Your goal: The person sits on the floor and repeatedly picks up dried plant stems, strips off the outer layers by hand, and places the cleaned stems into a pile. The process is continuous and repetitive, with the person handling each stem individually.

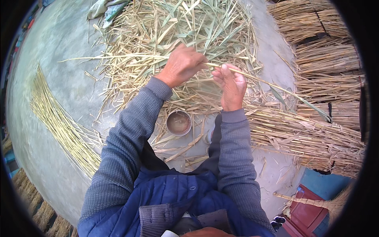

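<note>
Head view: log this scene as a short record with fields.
left hand: closed around a long stalk
right hand: pinching the same stalk
beyond hands: heap of loose dry leaves
between hands and body: round bowl
left side: thin yellowish stalks on the grey floor
right side: stacked bundles of dry stalks

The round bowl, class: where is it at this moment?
Near the middle of the head view, the round bowl sits between the left sleeve and the right sleeve, by the near edge of the leaf pile.
</note>
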{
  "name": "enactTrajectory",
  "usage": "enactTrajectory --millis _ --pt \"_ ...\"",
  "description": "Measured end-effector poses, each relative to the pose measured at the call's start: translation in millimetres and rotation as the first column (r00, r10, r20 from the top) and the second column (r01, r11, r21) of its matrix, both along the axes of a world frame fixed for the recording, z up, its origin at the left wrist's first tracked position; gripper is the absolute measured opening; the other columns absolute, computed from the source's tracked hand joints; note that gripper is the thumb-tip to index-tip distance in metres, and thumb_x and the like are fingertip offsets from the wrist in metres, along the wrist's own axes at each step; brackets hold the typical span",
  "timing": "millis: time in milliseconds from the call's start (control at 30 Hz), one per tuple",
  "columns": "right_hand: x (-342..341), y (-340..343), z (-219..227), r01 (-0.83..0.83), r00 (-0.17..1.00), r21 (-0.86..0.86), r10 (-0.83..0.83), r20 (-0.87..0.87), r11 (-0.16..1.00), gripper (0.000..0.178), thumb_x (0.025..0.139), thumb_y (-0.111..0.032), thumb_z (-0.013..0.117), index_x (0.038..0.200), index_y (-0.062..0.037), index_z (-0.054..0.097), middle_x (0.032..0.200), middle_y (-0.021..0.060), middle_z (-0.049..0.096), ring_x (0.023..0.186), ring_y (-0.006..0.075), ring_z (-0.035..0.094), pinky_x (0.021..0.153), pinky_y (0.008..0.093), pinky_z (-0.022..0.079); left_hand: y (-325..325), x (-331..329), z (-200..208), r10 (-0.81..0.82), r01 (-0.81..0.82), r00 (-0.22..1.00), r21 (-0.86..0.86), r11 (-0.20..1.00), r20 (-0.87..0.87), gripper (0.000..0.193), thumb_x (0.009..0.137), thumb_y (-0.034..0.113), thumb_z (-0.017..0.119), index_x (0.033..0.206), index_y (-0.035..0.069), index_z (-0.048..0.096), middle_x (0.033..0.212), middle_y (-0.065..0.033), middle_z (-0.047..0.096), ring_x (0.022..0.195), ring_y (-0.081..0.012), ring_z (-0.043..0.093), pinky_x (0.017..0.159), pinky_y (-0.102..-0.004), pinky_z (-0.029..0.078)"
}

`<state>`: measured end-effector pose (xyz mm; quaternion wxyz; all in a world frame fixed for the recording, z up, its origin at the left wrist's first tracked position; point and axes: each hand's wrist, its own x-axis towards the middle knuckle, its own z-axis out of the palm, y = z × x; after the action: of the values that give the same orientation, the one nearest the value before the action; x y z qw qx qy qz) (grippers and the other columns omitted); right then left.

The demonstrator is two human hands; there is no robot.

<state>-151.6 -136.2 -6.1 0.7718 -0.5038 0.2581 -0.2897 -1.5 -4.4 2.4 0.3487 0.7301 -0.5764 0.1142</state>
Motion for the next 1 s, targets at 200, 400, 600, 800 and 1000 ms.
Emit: enactTrajectory --millis 200,400,600,800,1000 --pt "-15 -27 8 0.006 0.988 -0.115 0.012 0.154 0.993 0.036 0.092 -0.006 0.070 0.125 0.0011 0.058 0.114 0.0142 0.068 0.096 0.0210 0.071 0.081 0.0290 0.061 39 43 -5 0.108 -0.088 0.987 0.166 0.982 -0.116 0.017 0.088 0.024 0.073 0.089 0.007 0.072 0.076 -0.0069 0.068 0.072 -0.0246 0.063 0.077 -0.0361 0.044" --pt "-27 -39 13 -0.047 0.976 -0.157 0.078 0.203 0.987 0.036 0.091 -0.005 0.070 0.124 0.0009 0.056 0.115 0.0170 0.068 0.099 0.0248 0.071 0.083 0.0308 0.061 72 67 -2 0.240 -0.119 0.915 0.351 0.929 -0.324 0.022 0.088 0.027 0.074 0.096 0.007 0.074 0.085 -0.0089 0.071 0.077 -0.0253 0.064 0.081 -0.0369 0.046" --pt "-24 -28 17 0.016 0.993 -0.212 0.009 0.118 0.977 0.020 0.097 -0.012 0.065 0.109 0.0022 0.056 0.098 0.0196 0.071 0.088 0.0273 0.074 0.078 0.0337 0.062 32 22 10 0.025 0.011 0.958 0.124 0.992 -0.287 0.024 0.083 0.026 0.078 0.096 0.006 0.075 0.084 -0.0107 0.072 0.077 -0.0245 0.066 0.077 -0.0376 0.047" --pt "-18 -12 19 -0.079 0.994 -0.171 0.090 0.056 0.982 0.022 0.097 -0.013 0.066 0.109 0.0024 0.056 0.094 0.0185 0.071 0.086 0.0254 0.074 0.077 0.0316 0.061 -5 -13 -3 -0.060 0.024 0.958 -0.131 0.991 -0.282 0.020 0.078 0.020 0.082 0.087 0.004 0.076 0.075 -0.0119 0.072 0.067 -0.0263 0.068 0.063 -0.0357 0.053" --pt "-12 -6 12 -0.104 0.992 -0.122 0.111 0.052 0.987 0.021 0.099 -0.012 0.064 0.110 0.0046 0.056 0.094 0.0180 0.071 0.085 0.0223 0.074 0.074 0.0285 0.061 5 -11 15 -0.019 -0.044 0.687 -0.069 0.997 -0.726 0.016 0.080 0.015 0.082 0.086 0.001 0.076 0.079 -0.0087 0.074 0.070 -0.0166 0.071 0.062 -0.0294 0.055"
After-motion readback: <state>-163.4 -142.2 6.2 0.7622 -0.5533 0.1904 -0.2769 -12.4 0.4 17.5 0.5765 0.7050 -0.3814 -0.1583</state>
